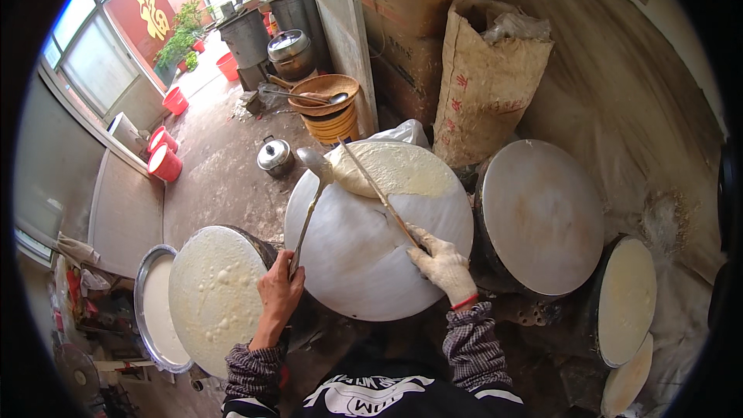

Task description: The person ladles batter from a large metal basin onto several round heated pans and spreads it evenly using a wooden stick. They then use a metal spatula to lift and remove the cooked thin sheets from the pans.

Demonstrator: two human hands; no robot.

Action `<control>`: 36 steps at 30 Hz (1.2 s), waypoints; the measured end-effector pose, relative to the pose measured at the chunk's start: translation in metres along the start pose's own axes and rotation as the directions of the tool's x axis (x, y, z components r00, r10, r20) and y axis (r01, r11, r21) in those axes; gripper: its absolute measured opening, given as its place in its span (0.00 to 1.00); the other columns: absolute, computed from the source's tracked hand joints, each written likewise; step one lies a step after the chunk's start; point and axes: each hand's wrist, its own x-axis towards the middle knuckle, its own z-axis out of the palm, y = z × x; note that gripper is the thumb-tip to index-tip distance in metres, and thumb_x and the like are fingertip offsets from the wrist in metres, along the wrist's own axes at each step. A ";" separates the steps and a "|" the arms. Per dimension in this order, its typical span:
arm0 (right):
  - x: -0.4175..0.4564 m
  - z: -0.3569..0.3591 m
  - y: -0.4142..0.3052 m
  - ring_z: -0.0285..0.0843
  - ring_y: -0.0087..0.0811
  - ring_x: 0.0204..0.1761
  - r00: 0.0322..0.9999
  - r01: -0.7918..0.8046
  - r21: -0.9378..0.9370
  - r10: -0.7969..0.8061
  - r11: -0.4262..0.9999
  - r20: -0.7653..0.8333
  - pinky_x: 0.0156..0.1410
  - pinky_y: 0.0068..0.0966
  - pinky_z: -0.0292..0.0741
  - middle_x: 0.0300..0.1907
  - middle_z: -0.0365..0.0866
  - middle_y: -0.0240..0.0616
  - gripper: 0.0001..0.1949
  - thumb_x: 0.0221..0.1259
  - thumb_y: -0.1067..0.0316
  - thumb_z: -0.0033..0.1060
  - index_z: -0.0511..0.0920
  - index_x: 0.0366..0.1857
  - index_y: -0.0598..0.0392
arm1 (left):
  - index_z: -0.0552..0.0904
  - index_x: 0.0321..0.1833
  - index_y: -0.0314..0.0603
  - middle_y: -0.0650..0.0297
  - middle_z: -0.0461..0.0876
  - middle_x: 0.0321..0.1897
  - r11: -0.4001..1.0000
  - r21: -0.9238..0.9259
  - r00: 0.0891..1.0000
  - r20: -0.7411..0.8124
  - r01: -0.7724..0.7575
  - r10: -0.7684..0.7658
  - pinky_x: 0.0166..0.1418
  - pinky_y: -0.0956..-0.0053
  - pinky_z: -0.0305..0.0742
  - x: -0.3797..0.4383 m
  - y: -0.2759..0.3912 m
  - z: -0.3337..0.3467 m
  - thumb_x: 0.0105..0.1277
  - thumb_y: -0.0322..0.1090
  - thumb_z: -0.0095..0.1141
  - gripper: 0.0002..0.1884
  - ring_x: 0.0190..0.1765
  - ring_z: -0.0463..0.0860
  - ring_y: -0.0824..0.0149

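Note:
Bare, my left hand (pixel 281 287) grips the handle of a metal ladle (pixel 315 162), whose bowl touches the batter at the far left edge of a round griddle (pixel 371 255). My right hand (pixel 442 261), in a whitish knitted glove, is closed around a long wooden stick (pixel 377 191). The stick slants away over the griddle, its far part crossing the pale batter (pixel 400 168). That batter lies in a thick layer on the far part of the plate; the near part is bare grey metal.
On the left, a bubbling pancake covers another griddle (pixel 217 296), beside a metal basin of batter (pixel 159 307). To the right stand a bare griddle (pixel 543 215) and a batter-covered one (pixel 627 302). A lidded pot (pixel 274 155), a wicker basket (pixel 324 84) and a tall sack (pixel 493 81) stand beyond.

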 end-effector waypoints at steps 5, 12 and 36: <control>-0.003 -0.004 0.026 0.87 0.39 0.46 0.991 0.086 0.052 -0.080 0.995 -0.108 0.54 0.34 0.81 0.51 0.87 0.41 0.25 0.65 0.51 0.59 0.73 0.68 0.29 | 0.76 0.50 0.50 0.55 0.85 0.31 1.000 0.015 1.000 -0.007 0.021 -0.021 0.36 0.57 0.76 -0.005 0.000 -0.002 0.62 0.37 0.62 0.14 0.34 0.85 0.48; -0.020 0.008 -0.016 0.85 0.45 0.38 0.954 0.283 -0.498 -0.296 0.820 0.054 0.43 0.39 0.83 0.34 0.80 0.47 0.26 0.71 0.50 0.54 0.67 0.73 0.27 | 0.77 0.49 0.50 0.54 0.84 0.31 0.999 0.032 0.998 -0.056 0.032 -0.030 0.36 0.56 0.76 -0.017 -0.003 -0.013 0.63 0.37 0.62 0.13 0.34 0.85 0.47; 0.011 -0.026 0.014 0.84 0.43 0.54 0.933 0.312 0.008 -0.308 0.950 0.188 0.59 0.43 0.76 0.54 0.85 0.38 0.24 0.68 0.50 0.58 0.74 0.68 0.28 | 0.78 0.49 0.46 0.56 0.80 0.25 0.988 0.007 0.978 -0.143 0.154 -0.152 0.32 0.62 0.74 -0.063 0.021 -0.034 0.61 0.34 0.64 0.14 0.27 0.82 0.53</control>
